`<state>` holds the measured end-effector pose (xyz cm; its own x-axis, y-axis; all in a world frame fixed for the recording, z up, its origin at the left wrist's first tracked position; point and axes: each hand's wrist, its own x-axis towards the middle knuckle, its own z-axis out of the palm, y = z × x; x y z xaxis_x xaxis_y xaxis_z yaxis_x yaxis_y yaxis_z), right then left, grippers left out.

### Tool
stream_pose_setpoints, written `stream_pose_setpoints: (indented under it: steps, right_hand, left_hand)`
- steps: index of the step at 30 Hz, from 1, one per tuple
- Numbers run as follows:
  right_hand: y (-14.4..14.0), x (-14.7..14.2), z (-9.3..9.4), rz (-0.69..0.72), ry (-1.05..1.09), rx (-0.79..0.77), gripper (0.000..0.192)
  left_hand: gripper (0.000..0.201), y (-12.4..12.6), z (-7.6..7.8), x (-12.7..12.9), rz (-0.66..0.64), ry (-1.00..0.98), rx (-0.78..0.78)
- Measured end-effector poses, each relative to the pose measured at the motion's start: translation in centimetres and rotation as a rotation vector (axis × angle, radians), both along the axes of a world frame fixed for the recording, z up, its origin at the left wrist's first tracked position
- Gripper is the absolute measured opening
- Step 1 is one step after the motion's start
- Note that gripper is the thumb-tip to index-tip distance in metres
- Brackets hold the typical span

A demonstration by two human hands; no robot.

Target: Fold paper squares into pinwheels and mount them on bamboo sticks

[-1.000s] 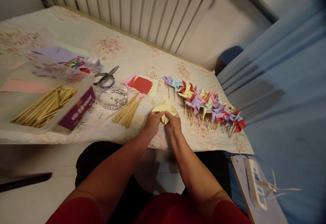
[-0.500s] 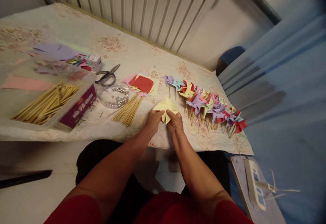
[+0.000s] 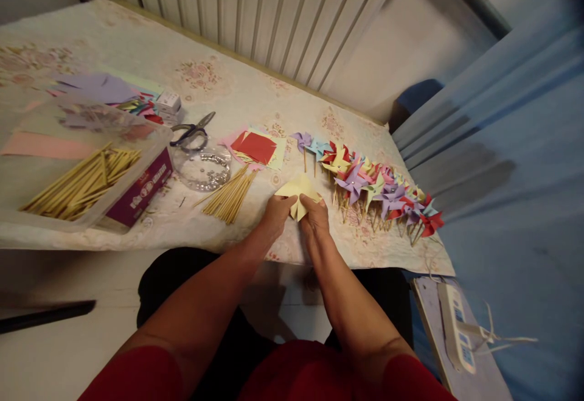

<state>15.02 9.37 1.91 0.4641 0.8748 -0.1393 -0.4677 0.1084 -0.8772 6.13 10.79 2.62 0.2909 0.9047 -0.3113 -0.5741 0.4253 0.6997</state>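
Remotely, I see massed pinwheels [image 3: 375, 188]; left of them, the left hand [image 3: 276, 212] and right hand [image 3: 316, 215] grip the yellow paper [image 3: 298, 184], thumbs on top. It could tear if they pull apart, or crease if a thumb slips.

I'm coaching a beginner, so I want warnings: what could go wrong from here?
The yellow paper, pinched by the left hand and right hand, might crease if squeezed hard. The clear dish of small silvery pieces, beside the loose sticks, could spill if knocked. The crowded pinwheels near the right hand might bend if bumped.
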Motion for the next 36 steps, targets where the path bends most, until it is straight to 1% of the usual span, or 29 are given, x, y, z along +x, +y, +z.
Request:
stream_pose_setpoints:
  steps: [4,7,9,10,12,14,16,18,22,25,30,36]
  right_hand:
    - [-0.3,-0.4,0.5,0.019,0.004,0.011,0.045]
    - [-1.0,-0.2,0.8,-0.004,-0.047,0.02,0.042]
    - [-1.8,0.4,0.5,-0.071,-0.122,0.006,0.038]
    - [-2.4,0.7,0.3,-0.128,-0.174,-0.004,0.037]
    - [-3.5,1.4,-0.3,-0.251,-0.315,-0.01,0.035]
    - [-4.6,1.9,-0.9,-0.293,-0.495,0.003,0.033]
    - [-5.5,2.1,-1.3,-0.26,-0.672,0.018,0.031]
    - [-6.0,2.0,-1.4,-0.196,-0.806,0.034,0.029]
    - [-5.9,1.6,-1.0,-0.105,-0.928,0.047,0.027]
    - [-5.5,1.1,-0.4,-0.074,-0.894,-0.001,0.023]
    - [-5.0,0.1,0.9,-0.036,-0.707,-0.085,0.02]
    - [-4.2,-0.5,2.4,0.017,-0.565,-0.18,0.021]
  left_hand:
    - [0.022,0.0,0.0,0.1,0.004,0.004,-0.003]
    - [0.026,0.0,-0.2,0.1,0.005,-0.044,0.005]
    - [0.029,0.2,-0.2,0.2,0.017,-0.082,0.018]
    - [0.029,0.2,-0.2,0.2,0.031,-0.093,0.025]
    - [0.029,0.5,-0.2,0.2,0.055,-0.102,0.029]
    - [0.027,0.6,-0.2,0.2,0.059,-0.111,0.025]
    - [0.025,0.8,-0.2,0.2,0.047,-0.123,0.028]
    - [0.023,0.8,-0.2,0.2,0.026,-0.129,0.037]
    - [0.02,0.6,0.0,0.1,-0.039,-0.153,0.064]
    - [0.016,0.5,0.0,-0.1,-0.075,-0.147,0.078]
    - [0.01,0.3,0.1,-0.3,-0.107,-0.119,0.091]
    - [0.017,0.1,0.7,-0.3,-0.13,-0.088,0.115]
